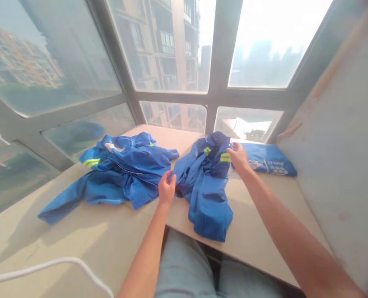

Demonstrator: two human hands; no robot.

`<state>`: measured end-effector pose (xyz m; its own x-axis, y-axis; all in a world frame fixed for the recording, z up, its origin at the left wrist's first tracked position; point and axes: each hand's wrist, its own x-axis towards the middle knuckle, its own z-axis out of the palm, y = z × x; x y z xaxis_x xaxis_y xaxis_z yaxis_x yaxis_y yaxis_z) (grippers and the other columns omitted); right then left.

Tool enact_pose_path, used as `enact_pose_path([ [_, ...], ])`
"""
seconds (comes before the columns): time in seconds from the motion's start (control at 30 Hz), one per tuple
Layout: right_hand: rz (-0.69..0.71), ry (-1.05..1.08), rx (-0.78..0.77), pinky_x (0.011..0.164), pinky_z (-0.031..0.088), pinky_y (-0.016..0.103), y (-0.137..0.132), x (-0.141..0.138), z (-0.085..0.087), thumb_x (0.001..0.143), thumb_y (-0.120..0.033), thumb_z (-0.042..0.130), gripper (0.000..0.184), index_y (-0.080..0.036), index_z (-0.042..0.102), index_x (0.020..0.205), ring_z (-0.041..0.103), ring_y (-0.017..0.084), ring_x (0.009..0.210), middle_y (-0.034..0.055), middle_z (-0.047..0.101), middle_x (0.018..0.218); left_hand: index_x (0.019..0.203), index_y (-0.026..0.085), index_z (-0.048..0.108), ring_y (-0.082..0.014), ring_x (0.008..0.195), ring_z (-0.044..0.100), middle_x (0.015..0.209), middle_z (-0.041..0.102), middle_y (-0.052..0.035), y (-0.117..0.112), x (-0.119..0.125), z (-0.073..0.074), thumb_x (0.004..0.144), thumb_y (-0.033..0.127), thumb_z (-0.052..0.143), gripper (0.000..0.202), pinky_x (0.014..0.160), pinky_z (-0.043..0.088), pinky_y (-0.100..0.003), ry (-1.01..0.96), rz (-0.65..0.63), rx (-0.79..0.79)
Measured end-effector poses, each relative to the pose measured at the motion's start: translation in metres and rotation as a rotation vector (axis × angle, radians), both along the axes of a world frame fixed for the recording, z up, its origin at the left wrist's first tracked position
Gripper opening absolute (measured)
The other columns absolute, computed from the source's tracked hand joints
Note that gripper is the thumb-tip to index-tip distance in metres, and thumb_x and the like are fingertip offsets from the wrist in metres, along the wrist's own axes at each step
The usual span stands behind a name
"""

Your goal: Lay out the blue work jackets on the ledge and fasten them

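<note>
Crumpled blue work trousers, with yellow-green stripes near the far end, lie across the table in front of me; their lower part reaches the near edge. My left hand pinches their left edge between thumb and fingers. At the far right edge, beside a stripe, my right hand is closed on the cloth, its fingertips partly hidden. To the left a blue work jacket lies loosely spread, one sleeve stretched toward the near left and a white patch by its collar.
A flat blue packet with white lettering rests at the back right, partly behind my right hand. A white cable crosses the near left of the table. Window frames border the back; a white wall stands right.
</note>
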<state>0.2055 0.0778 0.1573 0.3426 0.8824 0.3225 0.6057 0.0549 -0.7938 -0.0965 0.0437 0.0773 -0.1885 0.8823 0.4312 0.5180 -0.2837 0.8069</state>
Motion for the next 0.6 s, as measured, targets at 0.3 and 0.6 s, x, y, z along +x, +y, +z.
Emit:
enact_pose_path([
  [0.3,0.182,-0.467,-0.380,0.104,0.039,0.054,-0.123,-0.116,-0.120,0.082,-0.031,0.061,0.063,-0.010,0.046,0.140,0.043,0.041,0.132,0.0255,0.050,0.140,0.139,0.013,0.046,-0.0363,0.122,0.056,0.128,0.061,-0.0211,-0.023,0.021,-0.062,0.074,0.044,0.073,0.076,0.103,0.043,-0.054,0.259,0.021,-0.149],
  [0.6,0.179,0.228,-0.204,0.081,0.056,0.037,-0.082,-0.015,-0.084,0.075,-0.022,0.045,0.031,-0.020,0.069,0.094,0.068,0.024,0.086,0.0042,0.074,0.087,0.108,0.014,0.070,-0.0267,0.097,0.069,0.104,0.075,-0.0102,-0.013,-0.021,-0.019,0.071,0.046,0.074,0.049,0.092,0.054,-0.042,-0.240,-0.156,-0.271],
])
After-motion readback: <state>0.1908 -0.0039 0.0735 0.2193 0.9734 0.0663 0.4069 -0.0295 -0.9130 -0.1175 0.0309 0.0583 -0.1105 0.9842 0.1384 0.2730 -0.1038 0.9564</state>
